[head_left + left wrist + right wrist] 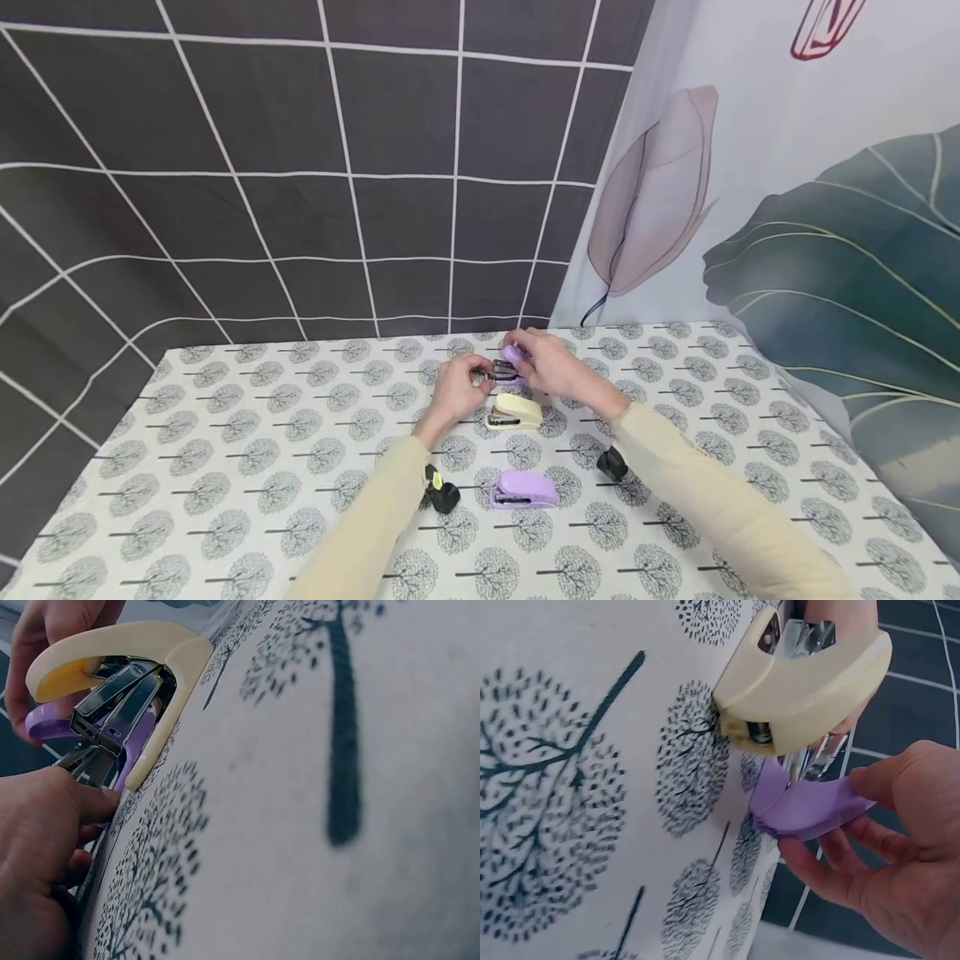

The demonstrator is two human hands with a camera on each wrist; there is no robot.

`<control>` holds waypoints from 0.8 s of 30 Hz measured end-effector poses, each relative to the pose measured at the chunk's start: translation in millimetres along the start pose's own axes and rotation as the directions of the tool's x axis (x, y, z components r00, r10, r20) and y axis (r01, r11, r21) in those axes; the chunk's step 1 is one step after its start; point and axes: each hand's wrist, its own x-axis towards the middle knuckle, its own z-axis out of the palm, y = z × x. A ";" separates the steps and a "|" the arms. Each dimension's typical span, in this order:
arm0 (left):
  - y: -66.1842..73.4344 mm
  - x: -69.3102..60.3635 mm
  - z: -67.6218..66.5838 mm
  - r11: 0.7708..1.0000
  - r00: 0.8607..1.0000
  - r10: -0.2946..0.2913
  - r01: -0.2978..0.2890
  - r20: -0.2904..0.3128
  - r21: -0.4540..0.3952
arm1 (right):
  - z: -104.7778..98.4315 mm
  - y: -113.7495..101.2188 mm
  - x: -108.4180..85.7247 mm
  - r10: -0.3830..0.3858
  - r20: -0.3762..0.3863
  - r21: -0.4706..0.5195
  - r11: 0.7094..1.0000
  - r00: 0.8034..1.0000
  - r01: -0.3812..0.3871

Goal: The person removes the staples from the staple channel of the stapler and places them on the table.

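The far purple stapler (pixel 513 353) (pixel 810 810) stands opened up, its metal magazine exposed. My right hand (pixel 553 363) (pixel 907 847) grips its purple top cover between thumb and fingers. On the other side, my left hand (pixel 457 388) (pixel 37 840) pinches the stapler's front end near the metal parts; the exact contact is partly hidden. Just nearer than both hands, a cream stapler (pixel 516 412) (pixel 169 652) (pixel 802 690) rests on the cloth with its top raised, touched by neither hand.
Closer to me lies another purple stapler (pixel 525 489), between my forearms. Patterned cloth (pixel 247 500) covers the table. A dark gridded curtain (pixel 397 217) hangs behind its far edge, with a leaf-print curtain (pixel 847 275) at the right. Black wrist devices sit under both sleeves.
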 end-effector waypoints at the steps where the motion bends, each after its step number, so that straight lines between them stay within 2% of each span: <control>1: -0.6 0.1 -0.1 1.000 1.000 0.006 -0.006 -0.005 0.005 | -0.3 1.4 -1.2 0.002 -0.007 0.014 1.000 1.000 -0.002; 13: -1.5 1.4 -1.6 1.000 1.000 0.013 -0.013 -0.003 0.017 | 0.0 15.8 -14.8 0.039 -0.066 0.193 0.981 0.997 -0.025; 19: 0.2 1.4 -1.8 1.000 1.000 -0.011 0.011 0.005 0.017 | 3.2 24.3 -20.6 0.002 -0.144 0.209 0.978 0.990 0.029; 24: 1.3 0.2 -0.5 1.000 1.000 -0.005 0.005 0.002 0.018 | 4.4 29.1 -26.8 0.022 -0.175 0.226 0.974 0.984 0.018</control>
